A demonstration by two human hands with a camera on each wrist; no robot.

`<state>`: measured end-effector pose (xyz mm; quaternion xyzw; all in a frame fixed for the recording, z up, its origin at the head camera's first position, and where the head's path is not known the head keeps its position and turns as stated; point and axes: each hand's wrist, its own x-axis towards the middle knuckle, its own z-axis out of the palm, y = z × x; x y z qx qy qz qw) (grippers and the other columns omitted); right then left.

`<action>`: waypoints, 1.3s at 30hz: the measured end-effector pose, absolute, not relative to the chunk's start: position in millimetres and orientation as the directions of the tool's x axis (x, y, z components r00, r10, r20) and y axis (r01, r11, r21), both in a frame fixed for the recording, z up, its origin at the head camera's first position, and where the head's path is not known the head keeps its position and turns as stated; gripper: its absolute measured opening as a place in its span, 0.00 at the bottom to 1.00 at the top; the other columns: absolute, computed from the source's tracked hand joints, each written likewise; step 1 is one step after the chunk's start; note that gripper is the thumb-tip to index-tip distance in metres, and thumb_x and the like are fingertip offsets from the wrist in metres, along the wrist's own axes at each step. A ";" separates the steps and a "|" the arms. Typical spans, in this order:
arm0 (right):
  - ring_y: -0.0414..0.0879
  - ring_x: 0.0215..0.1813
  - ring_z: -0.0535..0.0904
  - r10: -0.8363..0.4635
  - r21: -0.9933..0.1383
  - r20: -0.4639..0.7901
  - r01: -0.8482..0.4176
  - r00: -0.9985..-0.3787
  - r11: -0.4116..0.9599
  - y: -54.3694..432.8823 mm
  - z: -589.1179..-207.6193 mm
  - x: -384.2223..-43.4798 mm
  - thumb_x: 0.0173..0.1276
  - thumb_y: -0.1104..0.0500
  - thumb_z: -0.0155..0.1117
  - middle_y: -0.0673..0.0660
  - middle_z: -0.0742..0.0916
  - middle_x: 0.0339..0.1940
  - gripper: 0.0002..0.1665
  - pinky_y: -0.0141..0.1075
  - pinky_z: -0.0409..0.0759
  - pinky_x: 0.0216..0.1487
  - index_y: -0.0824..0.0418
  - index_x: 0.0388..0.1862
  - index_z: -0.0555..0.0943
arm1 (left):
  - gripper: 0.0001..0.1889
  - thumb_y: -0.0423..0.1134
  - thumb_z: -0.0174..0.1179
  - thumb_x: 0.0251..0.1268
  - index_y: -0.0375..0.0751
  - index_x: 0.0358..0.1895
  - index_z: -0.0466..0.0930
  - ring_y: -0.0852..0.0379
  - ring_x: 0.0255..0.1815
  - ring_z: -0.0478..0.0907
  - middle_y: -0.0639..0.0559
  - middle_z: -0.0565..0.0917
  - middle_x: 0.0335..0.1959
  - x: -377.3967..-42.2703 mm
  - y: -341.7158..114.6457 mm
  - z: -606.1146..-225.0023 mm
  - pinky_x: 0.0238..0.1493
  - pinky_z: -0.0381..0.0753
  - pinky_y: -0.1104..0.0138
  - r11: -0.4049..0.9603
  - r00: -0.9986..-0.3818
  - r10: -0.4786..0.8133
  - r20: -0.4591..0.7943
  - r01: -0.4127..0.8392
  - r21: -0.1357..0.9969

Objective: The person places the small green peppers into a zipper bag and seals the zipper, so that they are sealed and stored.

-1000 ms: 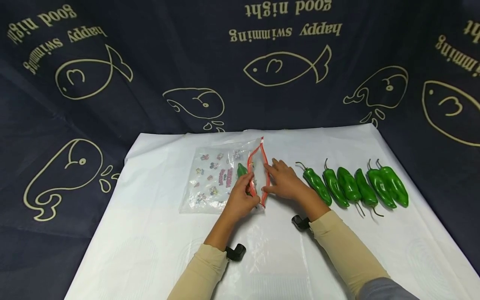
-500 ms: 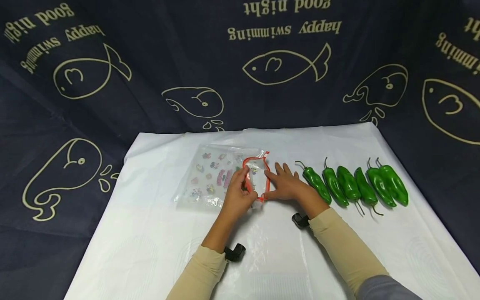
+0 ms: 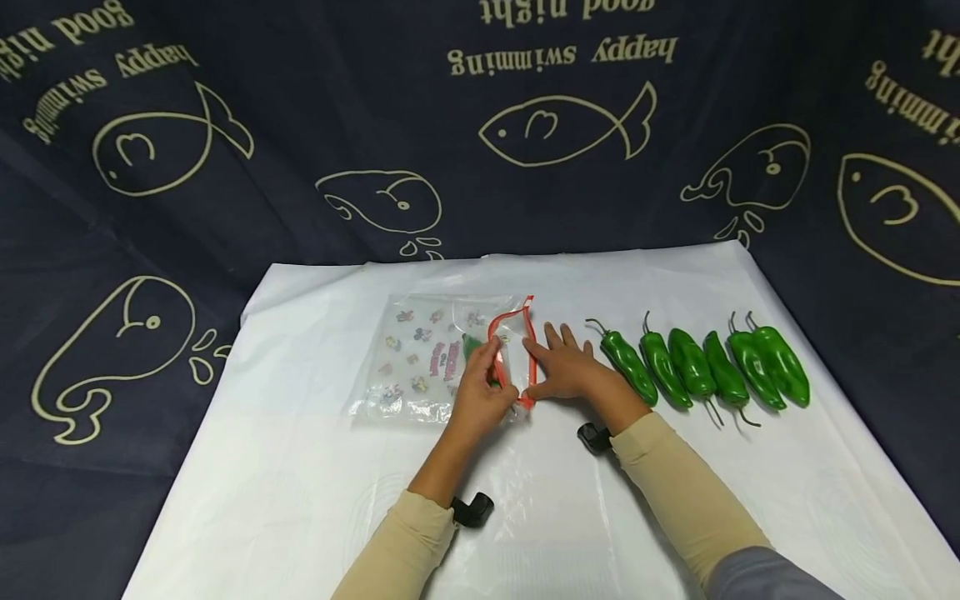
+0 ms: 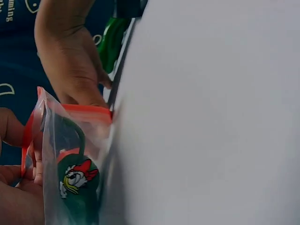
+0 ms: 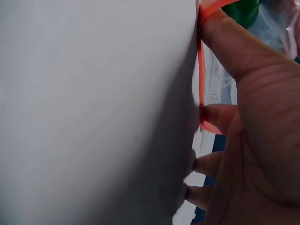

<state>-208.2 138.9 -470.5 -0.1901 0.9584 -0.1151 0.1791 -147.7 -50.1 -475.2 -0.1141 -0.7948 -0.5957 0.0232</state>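
A clear zip bag (image 3: 381, 368) with cartoon prints and a red zip edge (image 3: 533, 354) lies on the table, its mouth spread apart toward the right. My left hand (image 3: 478, 398) pinches the raised upper lip of that mouth between thumb and fingers. With fingers spread, my right hand (image 3: 568, 368) presses the lower lip onto the table; the right wrist view shows its thumb (image 5: 229, 37) and a finger on the red strip. Through the plastic a green pepper (image 4: 77, 206) shows, its stem toward the mouth. My left hand partly covers it in the head view.
Right of my right hand, several green peppers lie in a row, the nearest pepper (image 3: 628, 367) close to my wrist. White cloth covers the table (image 3: 300, 500). A dark curtain (image 3: 285, 217) with fish and whale drawings hangs behind its far edge.
The bag's upper lip was lifted toward the far side, then lowered a little and spread into a wider loop. The left hand shifted slightly with it; the right hand stayed at the lower lip.
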 end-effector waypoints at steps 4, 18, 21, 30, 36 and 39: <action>0.71 0.78 0.40 -0.409 -0.294 -0.285 -0.327 -0.867 0.898 139.8 -469.1 -207.8 0.58 0.34 0.70 0.70 0.50 0.79 0.58 0.75 0.47 0.65 0.52 0.81 0.56 | 0.43 0.23 0.58 0.45 0.28 0.74 0.60 0.56 0.45 0.72 0.42 0.68 0.68 -148.3 -49.4 -479.8 0.43 0.75 0.71 0.291 -0.974 0.157 0.161 0.202 0.935; 0.71 0.76 0.49 -0.479 -0.469 -0.103 -0.382 -0.872 0.797 148.4 -448.7 -197.2 0.59 0.45 0.74 0.73 0.58 0.77 0.54 0.62 0.54 0.71 0.63 0.78 0.61 | 0.42 0.23 0.59 0.45 0.28 0.73 0.62 0.60 0.41 0.71 0.44 0.72 0.63 -149.3 -52.0 -481.9 0.41 0.73 0.73 0.299 -0.978 0.159 0.133 0.176 0.938; 0.70 0.76 0.50 -0.470 -0.491 -0.057 -0.386 -0.881 0.781 154.6 -441.8 -192.0 0.60 0.48 0.74 0.72 0.58 0.77 0.53 0.61 0.54 0.71 0.64 0.78 0.61 | 0.42 0.23 0.59 0.46 0.28 0.73 0.63 0.59 0.40 0.71 0.43 0.73 0.61 -149.6 -52.9 -482.6 0.41 0.72 0.73 0.286 -0.978 0.160 0.132 0.174 0.942; 0.69 0.77 0.49 -0.414 -0.498 -0.021 -0.349 -0.910 0.794 182.0 -429.9 -181.4 0.61 0.49 0.74 0.70 0.57 0.78 0.53 0.61 0.54 0.71 0.64 0.78 0.58 | 0.42 0.24 0.59 0.46 0.30 0.73 0.63 0.59 0.39 0.69 0.43 0.74 0.56 -150.6 -55.6 -484.2 0.40 0.70 0.73 0.284 -0.977 0.181 0.116 0.165 0.945; 0.69 0.77 0.48 -0.380 -0.509 -0.004 -0.325 -0.925 0.797 200.5 -427.4 -175.1 0.62 0.50 0.73 0.71 0.57 0.77 0.52 0.64 0.53 0.70 0.65 0.78 0.58 | 0.42 0.24 0.59 0.45 0.29 0.73 0.64 0.57 0.39 0.70 0.42 0.74 0.55 -149.3 -56.8 -484.1 0.40 0.69 0.73 0.269 -0.975 0.187 0.120 0.168 0.948; 0.69 0.76 0.49 -0.375 -0.508 0.014 -0.330 -0.927 0.796 210.1 -428.4 -172.9 0.62 0.50 0.73 0.70 0.57 0.78 0.51 0.64 0.54 0.69 0.64 0.78 0.59 | 0.41 0.22 0.59 0.46 0.28 0.72 0.63 0.49 0.41 0.72 0.38 0.74 0.57 -147.1 -56.4 -479.2 0.40 0.69 0.71 0.256 -0.975 0.188 0.118 0.165 0.953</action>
